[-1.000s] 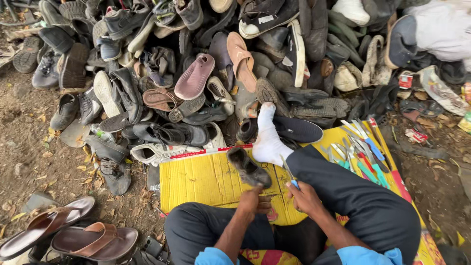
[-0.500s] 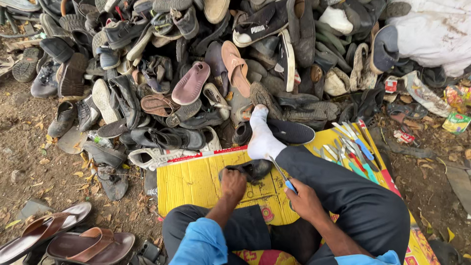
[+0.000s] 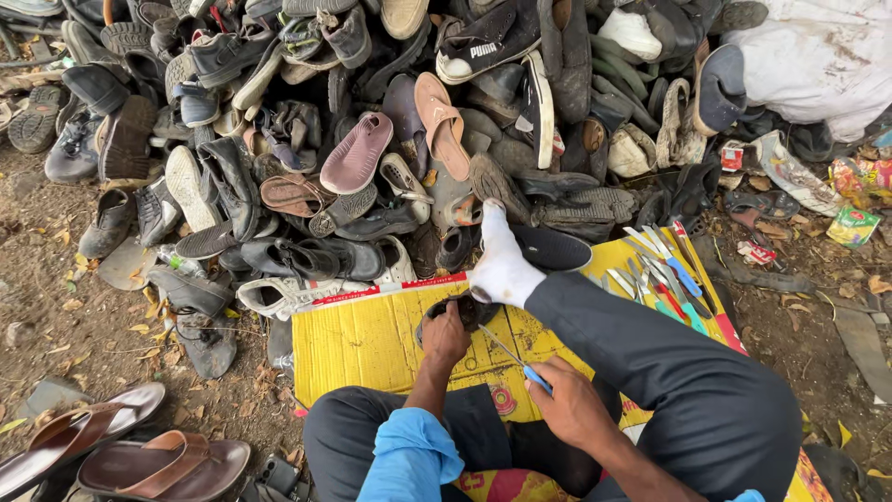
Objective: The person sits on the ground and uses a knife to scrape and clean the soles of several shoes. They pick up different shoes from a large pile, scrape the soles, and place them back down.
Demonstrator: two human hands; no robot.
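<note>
I sit on a yellow mat with my right leg stretched out, its white-socked foot at the mat's far edge. My left hand grips a dark worn shoe lying on the mat beside that foot. My right hand holds a thin metal tool with a blue handle, whose tip points towards the shoe. A blue sleeve covers my left forearm.
A large heap of old shoes, sandals and slippers fills the ground beyond the mat. Several blue- and red-handled tools lie on the mat's right part. Two brown sandals rest on the dirt at the lower left. A white sack is at top right.
My left hand has reached forward from my lap to the dark shoe and closed on it. The view has tilted down slightly. My right hand keeps the tool.
</note>
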